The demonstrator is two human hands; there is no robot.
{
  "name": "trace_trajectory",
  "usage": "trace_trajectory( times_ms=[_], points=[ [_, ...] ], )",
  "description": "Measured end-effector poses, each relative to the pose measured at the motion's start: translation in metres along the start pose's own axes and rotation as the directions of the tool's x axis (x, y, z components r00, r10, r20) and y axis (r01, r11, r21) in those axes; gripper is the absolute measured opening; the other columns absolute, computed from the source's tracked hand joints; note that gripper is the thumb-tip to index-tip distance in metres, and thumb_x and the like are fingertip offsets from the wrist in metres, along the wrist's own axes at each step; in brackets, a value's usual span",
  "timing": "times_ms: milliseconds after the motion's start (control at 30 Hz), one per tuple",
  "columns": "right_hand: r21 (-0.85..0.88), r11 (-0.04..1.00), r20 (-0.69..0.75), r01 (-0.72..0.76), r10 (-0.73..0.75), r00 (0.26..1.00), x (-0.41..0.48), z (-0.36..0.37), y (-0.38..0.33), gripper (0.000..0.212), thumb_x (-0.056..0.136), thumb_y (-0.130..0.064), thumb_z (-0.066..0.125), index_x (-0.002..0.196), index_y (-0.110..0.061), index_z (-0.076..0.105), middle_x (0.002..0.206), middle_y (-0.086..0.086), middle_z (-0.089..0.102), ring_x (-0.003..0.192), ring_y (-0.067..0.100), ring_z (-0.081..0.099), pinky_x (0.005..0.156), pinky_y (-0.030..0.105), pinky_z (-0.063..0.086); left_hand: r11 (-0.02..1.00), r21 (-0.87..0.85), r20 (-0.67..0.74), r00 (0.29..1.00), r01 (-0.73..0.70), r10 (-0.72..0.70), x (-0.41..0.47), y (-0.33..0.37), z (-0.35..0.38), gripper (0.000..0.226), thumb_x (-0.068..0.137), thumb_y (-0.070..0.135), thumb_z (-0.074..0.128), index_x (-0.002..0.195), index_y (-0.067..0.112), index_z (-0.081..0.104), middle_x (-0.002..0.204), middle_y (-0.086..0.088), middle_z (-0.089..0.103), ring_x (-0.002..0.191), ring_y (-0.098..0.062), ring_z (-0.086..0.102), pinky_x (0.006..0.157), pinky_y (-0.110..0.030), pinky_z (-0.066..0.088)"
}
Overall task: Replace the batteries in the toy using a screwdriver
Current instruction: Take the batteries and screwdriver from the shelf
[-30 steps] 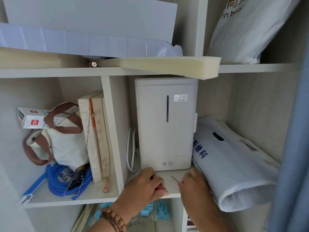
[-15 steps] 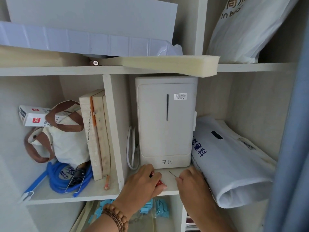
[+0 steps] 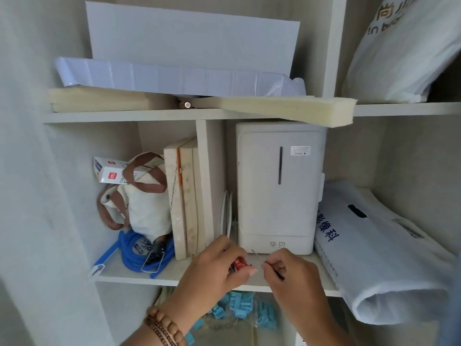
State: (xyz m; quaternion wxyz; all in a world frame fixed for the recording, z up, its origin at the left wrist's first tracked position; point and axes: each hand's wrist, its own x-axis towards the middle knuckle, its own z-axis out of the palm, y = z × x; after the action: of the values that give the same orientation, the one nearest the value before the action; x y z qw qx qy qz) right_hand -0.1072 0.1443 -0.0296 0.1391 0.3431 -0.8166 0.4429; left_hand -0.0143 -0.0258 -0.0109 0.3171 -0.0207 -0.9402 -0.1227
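- We are pinching a thin metal screwdriver (image 3: 259, 257) between the thumb and fingertips of the right hand (image 3: 291, 273), low in the view at about five o'clock. Its tip is pointing toward ten o'clock, above the front of the shelf (image 3: 129, 277).
- We are curling the left hand (image 3: 214, 268), at about six o'clock, round a small red item (image 3: 240, 263). Whether this is a battery or a part of the toy, we cannot tell.
- No toy is showing plainly. A white appliance (image 3: 277, 191) is standing at twelve o'clock from the hands, and a white bag (image 3: 374, 245) is lying at three o'clock.
- We are judging the step to be the gathering of tool and batteries from the shelf.
- To do it well, we are advising a grip on the handle, not the bare shaft, and a straight draw of both hands toward six o'clock. The tip should be turned away from the left fingers, which are lying just beside it.
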Motion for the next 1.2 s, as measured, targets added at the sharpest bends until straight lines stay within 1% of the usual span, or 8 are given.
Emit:
trace_trajectory(
  times_ms=[133,233,400,533,600,800,1067,1200],
  points=[
    [0.206,0.976,-0.004,0.071,-0.071,0.997,-0.003,0.014,-0.034,0.018,0.079,-0.007,0.081,0.081,-0.023,0.074,0.068,-0.016,0.070,0.069,0.003,0.069,0.063,0.020,0.056,0.998,0.032,-0.062,0.996,0.059,-0.057,-0.032,-0.002,-0.040,0.043,0.089,0.062,0.051,0.100,0.024,0.066,0.094,0.008,0.053,0.081,-0.007,0.057,0.072,-0.027,0.052],
    [0.350,0.933,-0.010,0.086,-0.088,0.996,-0.009,0.033,-0.062,0.025,0.075,-0.004,0.084,0.084,-0.026,0.076,0.070,-0.011,0.072,0.066,0.009,0.069,0.066,0.032,0.060,0.981,0.105,-0.110,0.983,0.161,-0.150,-0.068,-0.010,-0.078,0.037,0.088,0.059,0.057,0.098,0.025,0.067,0.095,0.011,0.053,0.083,-0.003,0.056,0.074,-0.017,0.048],
    [0.430,0.872,0.020,0.233,-0.268,0.963,-0.030,0.080,-0.130,0.024,0.075,-0.005,0.083,0.088,-0.024,0.076,0.072,-0.010,0.066,0.065,0.010,0.064,0.066,0.032,0.054,0.915,0.183,-0.196,0.925,0.360,-0.325,-0.139,-0.026,-0.146,0.030,0.085,0.055,0.062,0.094,0.026,0.067,0.093,0.012,0.054,0.083,-0.003,0.057,0.077,-0.016,0.046],
    [0.435,0.840,0.104,0.324,-0.405,0.909,-0.051,0.128,-0.196,0.024,0.075,-0.007,0.084,0.094,-0.021,0.079,0.073,-0.010,0.065,0.067,0.002,0.060,0.067,0.004,0.045,0.846,0.258,-0.301,0.871,0.466,-0.388,-0.199,-0.039,-0.206,0.031,0.084,0.056,0.062,0.092,0.026,0.067,0.091,0.010,0.055,0.080,-0.005,0.059,0.075,-0.024,0.050],
    [0.463,0.822,0.123,0.331,-0.429,0.895,-0.062,0.148,-0.230,0.022,0.075,-0.008,0.085,0.092,-0.021,0.079,0.074,-0.012,0.064,0.069,-0.002,0.060,0.068,-0.001,0.039,0.812,0.287,-0.351,0.844,0.508,-0.405,-0.229,-0.042,-0.235,0.031,0.084,0.056,0.062,0.090,0.026,0.067,0.090,0.009,0.054,0.079,-0.005,0.059,0.076,-0.021,0.049],
    [0.584,0.736,0.205,0.342,-0.541,0.815,-0.123,0.219,-0.363,0.024,0.080,-0.006,0.077,0.075,-0.029,0.071,0.072,-0.016,0.062,0.071,0.006,0.061,0.066,0.012,0.045,0.656,0.382,-0.445,0.752,0.651,-0.487,-0.352,-0.063,-0.341,0.033,0.086,0.061,0.057,0.092,0.029,0.063,0.093,0.011,0.050,0.083,-0.007,0.057,0.079,-0.027,0.048],
    [0.733,0.612,0.257,0.298,-0.654,0.712,-0.214,0.310,-0.523,0.019,0.079,-0.005,0.077,0.073,-0.022,0.072,0.072,-0.008,0.066,0.066,0.008,0.062,0.064,0.021,0.047,0.430,0.453,-0.546,0.624,0.781,-0.559,-0.495,-0.079,-0.462,0.039,0.085,0.064,0.052,0.097,0.029,0.066,0.095,0.012,0.050,0.082,-0.005,0.054,0.078,-0.013,0.040],
    [0.753,0.569,0.257,0.330,-0.716,0.649,-0.241,0.357,-0.586,0.017,0.077,-0.006,0.076,0.072,-0.022,0.071,0.069,-0.009,0.063,0.064,0.007,0.058,0.062,0.016,0.044,0.366,0.444,-0.610,0.575,0.818,-0.545,-0.550,-0.103,-0.503,0.038,0.085,0.063,0.055,0.099,0.029,0.066,0.094,0.010,0.053,0.082,-0.005,0.057,0.076,-0.025,0.050]
  ],
)
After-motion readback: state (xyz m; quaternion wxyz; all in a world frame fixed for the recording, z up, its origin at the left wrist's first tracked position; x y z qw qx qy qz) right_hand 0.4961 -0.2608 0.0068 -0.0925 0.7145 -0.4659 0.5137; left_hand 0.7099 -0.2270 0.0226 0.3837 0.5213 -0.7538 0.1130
